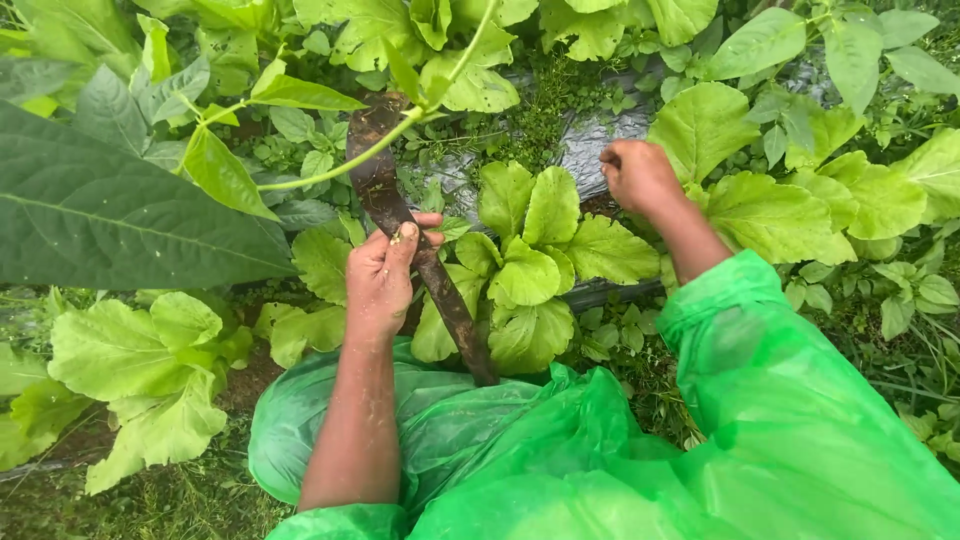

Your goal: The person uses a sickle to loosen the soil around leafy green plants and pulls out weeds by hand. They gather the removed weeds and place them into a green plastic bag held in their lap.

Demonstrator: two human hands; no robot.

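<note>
1. Because the camera looks straight down, the nearest thing is the bright green, thin plastic rain cover [700,450], which drapes over the person's lap and right arm and bunches up at the near edge, apparently to keep the wet off.

2. Just beyond it, the left hand [380,275] is closed around the long, dark, rust-stained blade [415,240] at about its middle, thumb laid along the flat. Held there and not at one end, the blade seems easier to steer close in. Its near end dips behind the rain cover, so I cannot tell where the handle is.

3. Running from near right to far left, the blade slants up so that its far tip lies right against a thin pale green stem [350,160], which crosses it and arches up toward the far right.

4. Right of the blade, a low plant with broad, crinkled light green leaves [530,260] sits between the two hands, touching neither so far as I can see.

5. Farther right, the right hand [640,175] is curled shut in a loose fist just beyond that plant; whether it pinches a weed or a leaf I cannot tell.

6. Under the plants, grey plastic ground sheeting [590,140] covers the soil, with the plants coming up through it.

7. At the far left, a large dark green leaf [110,215] overhangs the bed.
</note>
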